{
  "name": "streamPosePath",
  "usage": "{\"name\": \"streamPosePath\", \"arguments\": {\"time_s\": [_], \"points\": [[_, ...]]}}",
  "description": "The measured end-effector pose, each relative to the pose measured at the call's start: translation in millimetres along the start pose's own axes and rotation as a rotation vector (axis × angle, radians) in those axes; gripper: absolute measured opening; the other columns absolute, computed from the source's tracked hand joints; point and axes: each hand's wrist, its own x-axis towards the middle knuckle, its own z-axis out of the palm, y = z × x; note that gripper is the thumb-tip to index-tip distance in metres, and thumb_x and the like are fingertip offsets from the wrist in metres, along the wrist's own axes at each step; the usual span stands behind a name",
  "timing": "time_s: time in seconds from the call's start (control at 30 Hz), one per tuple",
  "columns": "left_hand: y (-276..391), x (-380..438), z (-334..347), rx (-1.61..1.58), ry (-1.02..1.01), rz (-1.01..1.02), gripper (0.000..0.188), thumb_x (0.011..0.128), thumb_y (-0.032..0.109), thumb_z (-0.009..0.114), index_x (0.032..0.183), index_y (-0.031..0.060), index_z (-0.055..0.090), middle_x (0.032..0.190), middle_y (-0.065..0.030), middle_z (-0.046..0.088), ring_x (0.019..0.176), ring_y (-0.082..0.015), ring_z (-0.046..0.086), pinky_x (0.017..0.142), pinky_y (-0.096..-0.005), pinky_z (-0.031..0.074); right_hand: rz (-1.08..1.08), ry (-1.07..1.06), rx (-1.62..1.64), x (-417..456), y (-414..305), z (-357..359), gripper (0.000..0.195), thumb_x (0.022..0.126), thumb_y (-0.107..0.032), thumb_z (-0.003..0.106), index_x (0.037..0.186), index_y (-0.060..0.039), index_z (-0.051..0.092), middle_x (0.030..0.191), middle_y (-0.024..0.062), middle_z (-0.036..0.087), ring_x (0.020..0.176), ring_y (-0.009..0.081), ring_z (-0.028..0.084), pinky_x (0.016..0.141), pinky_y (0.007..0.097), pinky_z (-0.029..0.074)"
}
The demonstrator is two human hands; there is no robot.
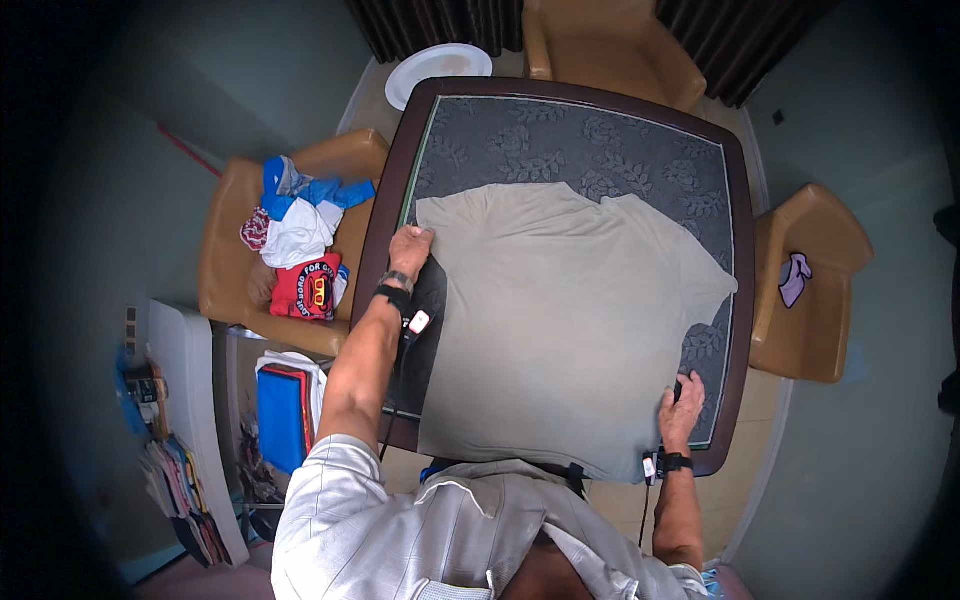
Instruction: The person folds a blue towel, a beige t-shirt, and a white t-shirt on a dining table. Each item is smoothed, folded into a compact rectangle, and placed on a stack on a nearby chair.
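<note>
A light khaki T-shirt lies spread over the dark floral top of a wood-rimmed table. Its hem hangs at the near edge by my body, its neckline faces the far side, and its sleeves point left and right. My left hand is at the left sleeve's end, fingertips pinching the cloth edge. My right hand rests beside the shirt's lower right edge, fingers bent; a small dark object shows by its thumb, and whether it grips cloth is unclear. Both wrists wear black straps with small devices and cables.
Left, a tan armchair holds a pile of clothes. Below it are folded cloths and a white shelf. Another tan armchair at right bears a small purple cloth. Beyond the table are a white basin and an armchair.
</note>
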Motion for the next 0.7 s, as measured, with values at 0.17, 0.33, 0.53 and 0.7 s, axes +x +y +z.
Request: {"name": "streamPosePath", "arguments": {"time_s": [0.17,0.33,0.53,0.7], "points": [[-9,-10,-17,-0.430,-0.095,-0.271,0.029,0.101,0.018,0.078,0.119,0.0006,0.064,0.092,-0.0062,0.068,0.070,-0.0160,0.069,0.060,-0.0322,0.067,0.021,0.012,-0.045,-1,-2,5,0.045,0.092,-0.008,0.076,0.135,-0.0062,0.064,0.157,0.0236,0.053,0.148,0.0440,0.047,0.122,0.0563,0.039],[-13,-25,-12,-0.510,-0.122,-0.255,0.045,0.103,0.018,0.077,0.136,-0.0051,0.056,0.106,-0.0131,0.070,0.071,-0.0187,0.073,0.058,-0.0332,0.067,0.022,-0.003,-0.105,4,-10,-3,0.046,0.092,-0.007,0.077,0.136,-0.0059,0.064,0.154,0.0229,0.055,0.145,0.0439,0.049,0.119,0.0566,0.042],[-28,-93,-28,-0.380,-0.171,-0.117,0.039,0.103,0.020,0.077,0.130,0.0010,0.056,0.092,-0.0037,0.069,0.069,-0.0123,0.068,0.055,-0.0272,0.058,-0.184,-0.043,0.136,54,-108,-2,0.033,0.093,-0.005,0.074,0.126,-0.0023,0.070,0.124,0.0219,0.071,0.124,0.0418,0.064,0.111,0.0490,0.050],[-85,-214,-62,0.224,-0.221,0.307,0.031,0.095,0.023,0.084,0.113,0.0028,0.070,0.084,-0.0131,0.075,0.072,-0.0266,0.073,0.068,-0.0404,0.058,-0.407,-0.137,0.387,113,-254,48,0.025,0.099,-0.010,0.074,0.122,-0.0025,0.071,0.107,0.0167,0.072,0.091,0.0338,0.072,0.084,0.0444,0.059]]}}
